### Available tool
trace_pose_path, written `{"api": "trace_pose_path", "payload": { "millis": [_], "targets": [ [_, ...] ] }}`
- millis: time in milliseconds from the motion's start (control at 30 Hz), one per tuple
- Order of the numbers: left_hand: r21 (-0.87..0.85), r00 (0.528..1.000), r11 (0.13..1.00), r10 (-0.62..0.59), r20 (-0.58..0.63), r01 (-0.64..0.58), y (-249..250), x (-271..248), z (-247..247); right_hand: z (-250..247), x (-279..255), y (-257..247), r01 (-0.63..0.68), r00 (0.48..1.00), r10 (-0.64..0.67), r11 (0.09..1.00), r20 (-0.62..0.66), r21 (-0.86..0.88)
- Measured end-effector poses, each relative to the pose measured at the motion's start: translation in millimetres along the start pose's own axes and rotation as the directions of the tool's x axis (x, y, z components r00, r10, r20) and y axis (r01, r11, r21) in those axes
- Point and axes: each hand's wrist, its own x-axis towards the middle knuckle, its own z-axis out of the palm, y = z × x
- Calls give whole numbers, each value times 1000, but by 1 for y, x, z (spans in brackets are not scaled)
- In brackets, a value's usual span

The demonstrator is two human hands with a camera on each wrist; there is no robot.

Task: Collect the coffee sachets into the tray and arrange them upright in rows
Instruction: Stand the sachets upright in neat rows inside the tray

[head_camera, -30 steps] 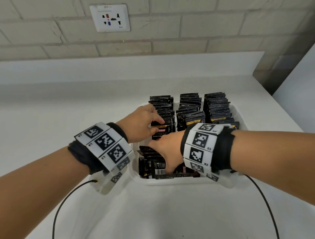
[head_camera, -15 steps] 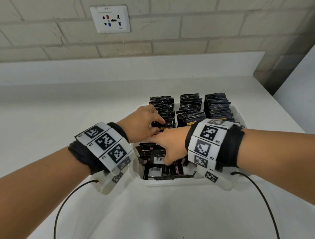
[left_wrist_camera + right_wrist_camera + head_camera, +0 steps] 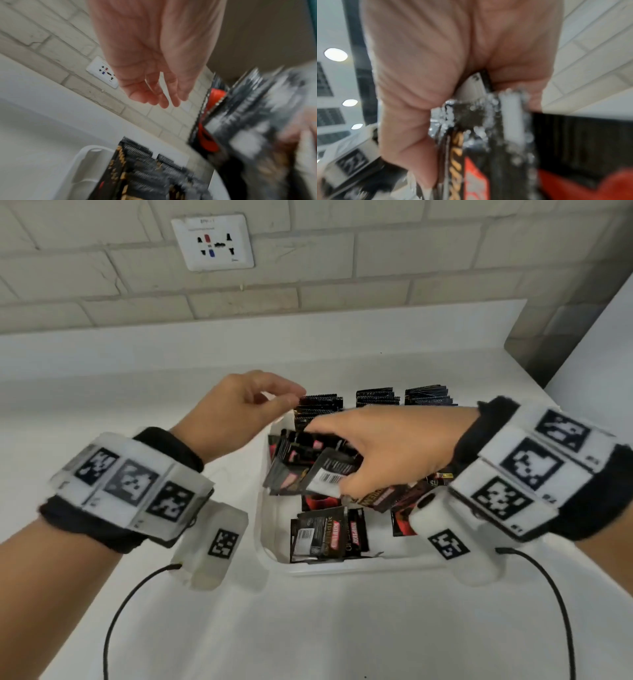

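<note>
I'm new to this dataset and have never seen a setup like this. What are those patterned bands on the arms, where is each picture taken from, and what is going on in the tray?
No machine here: a person works with bare hands. The checkered wristbands are printed markers strapped on beside small wrist cameras. One picture comes from a head camera looking down; the other two look along each hand.

On the white counter stands a white tray. Its far end holds upright rows of sachets; loose sachets lie jumbled at the near end.

The right hand grips a bunch of sachets above the tray. The left hand holds nothing, fingers relaxed, near the far left row.
</note>
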Motion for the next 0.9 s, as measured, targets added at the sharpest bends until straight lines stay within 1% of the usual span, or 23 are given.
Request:
{"api": "trace_pose_path", "payload": {
  "millis": [67, 100, 200, 233, 300, 367, 433, 500, 600, 700, 800, 900],
  "targets": [
    [-138, 998, 990, -24, -53, 16, 3, -6, -4, -6, -9, 4, -20, 998, 28, 991, -55, 131],
    [-177, 997, 984, -30, -66, 18, 5, -10, -4, -8, -15, 7, -25, 995, 44, 980, -91, 197],
    [-227, 997, 974, -14, -71, -3, 10, -28, 1, -12, -35, 18, 32, 964, 78, 915, -253, 401],
    [-248, 997, 969, -13, -79, -7, 12, -35, 4, -11, -43, 23, 57, 947, 108, 872, -304, 486],
    [-312, 995, 950, -30, -92, -1, 13, -49, 11, -6, -57, 33, 130, 917, 165, 738, -364, 662],
    [-334, 998, 942, -42, -40, 27, 14, -62, 21, 6, -71, 42, 196, 897, 204, 613, -393, 765],
    [-278, 998, 959, -37, 46, 48, 19, -71, 31, 17, -85, 46, 225, 886, 246, 514, -394, 827],
    [-246, 997, 968, -22, 69, 38, 25, -76, 38, 29, -96, 48, 229, 878, 308, 402, -366, 887],
    [-367, 997, 929, -19, 73, 45, 37, -79, 45, 47, -103, 48, 207, 874, 386, 256, -297, 944],
    [-453, 986, 886, -25, 167, 99, 47, -76, 64, 62, -97, 49, 215, 824, 511, 117, -244, 970],
    [-492, 967, 854, -46, 252, 169, 57, -68, 91, 74, -85, 44, 241, 799, 560, 37, -220, 970],
    [-553, 959, 809, -43, 280, 198, 69, -61, 110, 82, -77, 34, 217, 786, 584, 44, -201, 975]
  ]
}}
